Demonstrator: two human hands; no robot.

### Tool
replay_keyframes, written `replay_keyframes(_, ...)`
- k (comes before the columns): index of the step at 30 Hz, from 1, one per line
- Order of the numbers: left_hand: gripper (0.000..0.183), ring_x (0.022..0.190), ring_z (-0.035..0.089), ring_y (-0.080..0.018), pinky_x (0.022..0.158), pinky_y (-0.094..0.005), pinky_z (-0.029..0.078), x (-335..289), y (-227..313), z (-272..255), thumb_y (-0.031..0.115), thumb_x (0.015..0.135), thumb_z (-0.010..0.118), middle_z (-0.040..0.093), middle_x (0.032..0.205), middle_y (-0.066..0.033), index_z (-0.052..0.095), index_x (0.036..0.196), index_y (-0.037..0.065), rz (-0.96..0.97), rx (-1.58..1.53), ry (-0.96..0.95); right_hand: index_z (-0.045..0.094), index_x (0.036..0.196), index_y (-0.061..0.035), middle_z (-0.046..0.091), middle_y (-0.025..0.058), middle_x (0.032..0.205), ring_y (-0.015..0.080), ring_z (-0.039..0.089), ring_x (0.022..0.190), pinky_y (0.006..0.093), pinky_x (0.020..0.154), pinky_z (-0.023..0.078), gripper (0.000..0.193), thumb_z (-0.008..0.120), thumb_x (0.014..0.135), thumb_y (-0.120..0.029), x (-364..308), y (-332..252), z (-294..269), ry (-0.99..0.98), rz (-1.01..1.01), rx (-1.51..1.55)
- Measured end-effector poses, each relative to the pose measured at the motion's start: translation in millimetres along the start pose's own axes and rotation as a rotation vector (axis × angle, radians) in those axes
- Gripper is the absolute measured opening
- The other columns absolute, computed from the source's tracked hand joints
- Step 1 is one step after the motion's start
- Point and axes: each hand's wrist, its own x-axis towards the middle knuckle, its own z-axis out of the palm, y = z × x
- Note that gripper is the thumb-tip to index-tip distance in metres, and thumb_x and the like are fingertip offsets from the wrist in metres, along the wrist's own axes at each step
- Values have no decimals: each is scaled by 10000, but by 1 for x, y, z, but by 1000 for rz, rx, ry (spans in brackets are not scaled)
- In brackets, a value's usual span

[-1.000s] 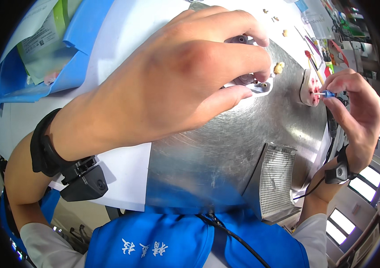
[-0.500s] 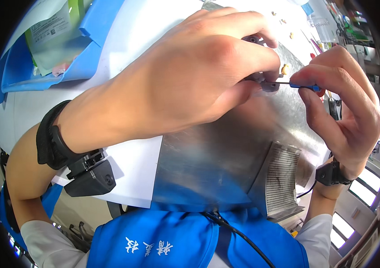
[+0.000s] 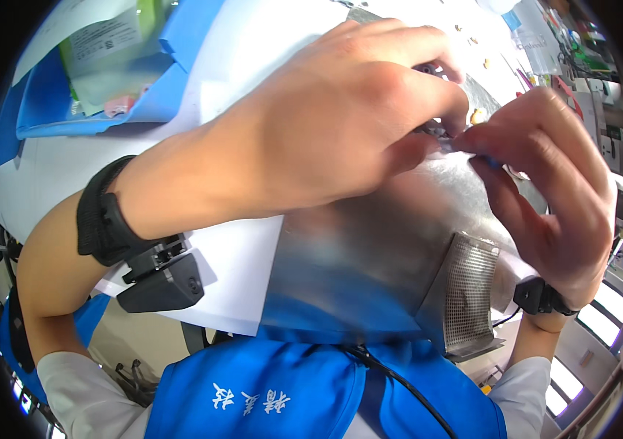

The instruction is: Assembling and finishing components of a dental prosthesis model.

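Head view shows both bare hands meeting over the far right part of a shiny metal plate point(image 3: 355, 272). Above that part of the plate, the left hand point(image 3: 355, 121) has its thumb and bent fingers closed around a small grey part point(image 3: 434, 130), mostly hidden; how hard they press cannot be told. Toward the plate's right side, the right hand point(image 3: 551, 179) has thumb and forefinger pinched on a small blue tool point(image 3: 496, 162), of which only a sliver shows. The grey part looks light, stiff and perhaps a little slippery, and any thin edges could chip, so its sides seem the best hold; the tool seems light too, best taken by its blue body. The plate is smooth, scuffed and mirror-like. On its near right side is a curved metal grid point(image 3: 470, 293), rough with small holes. A yellowish, lumpy bit point(image 3: 477, 115) sits by the plate's far right edge. Flat white paper point(image 3: 234, 267) borders the plate's left side, and beyond it, far left of the plate, is a smooth blue bin point(image 3: 172, 94) with a soft, crinkly packet point(image 3: 106, 45).
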Motion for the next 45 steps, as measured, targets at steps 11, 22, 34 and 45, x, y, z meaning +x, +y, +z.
replay_keyframes(11, 180, 1097, 632, -283, 924, -447, 482, -2, 5, 6, 213, 816, 813, 661, 1147, -76, 733, 911, 81, -10, 70, 104, 745, 932, -16, 638, 124, 969, 267, 602, 895, 383, 788, 482, 250, 860, 724, -93, -5, 5, 4, 17, 191, 220)
replay_keyframes(22, 138, 1142, 598, -283, 976, -444, 444, -3, 4, 0, 226, 852, 788, 625, 1200, -81, 733, 908, 113, -67, 67, 62, 750, 955, -33, 594, 181, 1227, 414, 536, 1327, 574, 1118, 439, 326, 898, 689, -150, 0, 21, 9, 73, 196, 496)
replay_keyframes(34, 200, 1196, 585, -308, 1026, -455, 441, -5, 5, -2, 257, 864, 795, 627, 1237, -81, 745, 977, 100, -98, 16, 11, 756, 933, -55, 587, 231, 1350, 479, 445, 1446, 628, 1156, 368, 354, 903, 685, -260, -4, 23, 10, 37, 129, 156)
replay_keyframes(45, 263, 1206, 582, -316, 1039, -457, 438, -6, 3, -5, 331, 868, 811, 635, 1235, -99, 738, 941, 89, -116, 18, 3, 791, 1060, -90, 594, 264, 1392, 464, 425, 1474, 610, 1189, 333, 346, 847, 742, -217, -6, 24, 15, 32, 157, 275)
